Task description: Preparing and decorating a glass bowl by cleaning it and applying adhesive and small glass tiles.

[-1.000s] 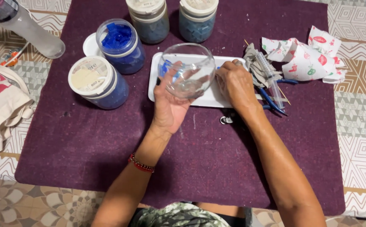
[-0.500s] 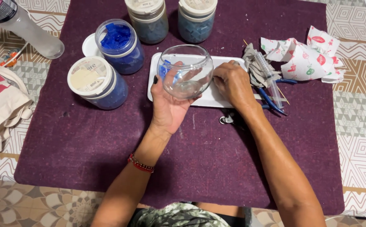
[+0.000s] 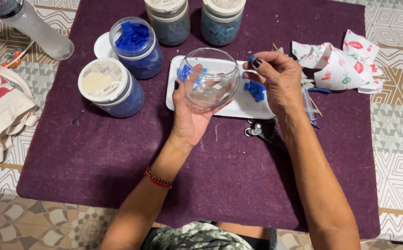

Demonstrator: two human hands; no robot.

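Observation:
My left hand (image 3: 190, 115) cradles a clear round glass bowl (image 3: 209, 78) from below, holding it tilted over a white rectangular tray (image 3: 238, 109). Small blue square tiles (image 3: 254, 89) lie loose on that tray. My right hand (image 3: 278, 78) hovers just right of the bowl's rim, its fingertips pinched on one small blue tile (image 3: 251, 59). A red bead bracelet (image 3: 157, 178) sits on my left wrist.
A purple cloth (image 3: 95, 153) covers the table. An open jar of blue tiles (image 3: 134, 44), a lidded jar (image 3: 109, 88) and two more jars (image 3: 196, 18) stand at the back. Black nippers (image 3: 259, 129), crumpled printed paper (image 3: 338, 62), a plastic bottle (image 3: 30, 28) and a cloth bag (image 3: 0, 109) lie around.
My right hand has lifted from the tray's right side to beside the bowl's rim with a blue tile pinched in it. The bowl stays in my left hand.

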